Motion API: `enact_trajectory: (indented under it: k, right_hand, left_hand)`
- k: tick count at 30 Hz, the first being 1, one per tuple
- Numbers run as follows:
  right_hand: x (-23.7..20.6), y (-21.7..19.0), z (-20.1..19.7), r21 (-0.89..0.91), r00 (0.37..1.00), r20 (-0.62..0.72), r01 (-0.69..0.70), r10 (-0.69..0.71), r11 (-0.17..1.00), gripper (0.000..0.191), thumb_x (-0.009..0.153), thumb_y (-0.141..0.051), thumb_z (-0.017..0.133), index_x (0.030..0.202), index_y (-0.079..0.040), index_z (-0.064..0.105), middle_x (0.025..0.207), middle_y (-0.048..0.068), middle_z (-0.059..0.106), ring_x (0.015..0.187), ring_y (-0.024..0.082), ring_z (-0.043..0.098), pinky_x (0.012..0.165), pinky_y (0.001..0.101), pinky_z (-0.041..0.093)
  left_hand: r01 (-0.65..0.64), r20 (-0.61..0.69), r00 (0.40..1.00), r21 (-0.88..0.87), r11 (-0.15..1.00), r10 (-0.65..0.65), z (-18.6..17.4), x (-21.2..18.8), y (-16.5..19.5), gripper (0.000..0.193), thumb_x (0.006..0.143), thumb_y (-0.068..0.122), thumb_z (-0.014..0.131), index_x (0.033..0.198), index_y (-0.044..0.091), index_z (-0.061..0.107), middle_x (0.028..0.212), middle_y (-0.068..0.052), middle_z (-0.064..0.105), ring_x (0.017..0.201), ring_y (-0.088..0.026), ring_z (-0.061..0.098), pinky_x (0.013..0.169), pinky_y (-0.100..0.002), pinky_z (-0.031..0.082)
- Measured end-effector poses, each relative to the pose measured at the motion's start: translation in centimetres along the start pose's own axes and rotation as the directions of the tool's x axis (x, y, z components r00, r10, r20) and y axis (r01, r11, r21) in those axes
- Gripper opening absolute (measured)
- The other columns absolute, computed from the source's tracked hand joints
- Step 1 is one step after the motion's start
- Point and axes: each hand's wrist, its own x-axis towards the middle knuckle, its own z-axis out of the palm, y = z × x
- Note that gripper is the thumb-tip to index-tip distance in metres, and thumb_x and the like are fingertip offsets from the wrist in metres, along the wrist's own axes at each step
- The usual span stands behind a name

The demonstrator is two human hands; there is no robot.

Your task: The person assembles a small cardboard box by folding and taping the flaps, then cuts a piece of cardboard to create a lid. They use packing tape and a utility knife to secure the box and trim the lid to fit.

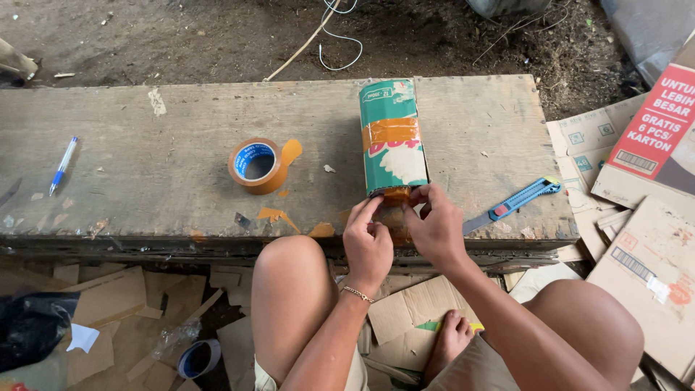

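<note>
Two hands at the near end of a green box (393,141): left hand (368,242) and right hand (434,228) side by side and touching, thumbs and forefingers pinching a brown tape strip (394,195) against the box's end. Neither palm spread flat.

Box lying flat and lengthwise on a worn bench (145,145), its near end at the front edge, between the knees. One brown band across its middle, slightly wrinkled. Underside of the near end hidden by the fingers; cannot tell how far the strip wraps round.

Within reach: tape roll (257,165) to the left of the box, apart from it; blue cutter (517,201) to the right, blade end toward the right hand. Pen (63,165) well off at the far left. Loose cardboard (651,268) on the ground to the right.

Judged advice for the pressing in hand:
- Hold the box still with one hand; smooth with the other.
- Press from the strip's centre outward, to avoid creases like those in the middle band.
- Fold the strip tight over the end's corners before rubbing down.
- Keep the box square on the bench, not overhanging.
- Keep fingers off the sticky side.
</note>
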Motion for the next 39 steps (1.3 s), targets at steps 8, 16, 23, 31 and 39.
enact_trajectory:
  k: [8,16,23,31,39]
  right_hand:
    - [-0.1,0.0,-0.4,0.129,0.994,0.022,-0.111,0.109,0.985,0.026,0.083,-0.010,0.079,0.101,0.003,0.066,0.088,0.010,0.075,0.071,0.011,0.067,0.061,0.0295,0.053]
    - [-0.7,-0.3,0.1,0.072,0.996,-0.036,-0.080,0.082,0.994,0.021,0.084,-0.012,0.080,0.099,0.000,0.073,0.085,0.009,0.075,0.069,0.016,0.067,0.065,0.0306,0.054]
    - [-1.1,-0.5,0.7,0.056,0.988,-0.139,0.077,-0.069,0.995,0.016,0.086,-0.009,0.077,0.094,0.002,0.069,0.094,0.015,0.068,0.080,0.024,0.069,0.065,0.0346,0.058]
    - [-2.1,-0.2,1.2,0.063,0.986,-0.156,0.061,-0.051,0.996,0.014,0.092,-0.009,0.073,0.097,0.001,0.065,0.095,0.014,0.069,0.081,0.026,0.069,0.069,0.0349,0.057]
    - [-1.8,0.7,0.5,0.002,0.967,-0.232,0.108,-0.104,0.994,0.014,0.095,-0.008,0.070,0.101,0.001,0.062,0.099,0.016,0.067,0.086,0.029,0.068,0.068,0.0344,0.057]
  left_hand:
    - [0.029,0.022,0.999,-0.040,0.999,-0.028,0.2,-0.3,0.5,0.045,0.084,-0.009,0.053,0.126,-0.001,0.067,0.128,-0.012,0.066,0.088,-0.018,0.069,0.070,-0.027,0.057]
    - [0.049,0.004,0.999,-0.046,0.998,-0.049,0.2,-0.3,0.1,0.043,0.085,-0.006,0.056,0.125,-0.001,0.069,0.125,-0.012,0.069,0.080,-0.015,0.068,0.069,-0.027,0.056]
    - [0.022,0.003,1.000,-0.038,0.999,-0.021,0.2,0.0,-0.2,0.040,0.084,-0.005,0.059,0.123,0.000,0.065,0.120,-0.012,0.064,0.101,-0.022,0.067,0.081,-0.032,0.057]
    - [-0.007,0.092,0.996,-0.107,0.994,0.017,-0.6,1.3,-0.1,0.043,0.079,-0.004,0.060,0.122,0.000,0.062,0.120,-0.013,0.062,0.105,-0.024,0.067,0.090,-0.034,0.056]
    - [0.082,0.174,0.983,-0.147,0.986,-0.056,0.1,0.8,0.0,0.038,0.085,-0.001,0.059,0.122,-0.003,0.069,0.117,-0.015,0.074,0.105,-0.021,0.073,0.087,-0.031,0.059]
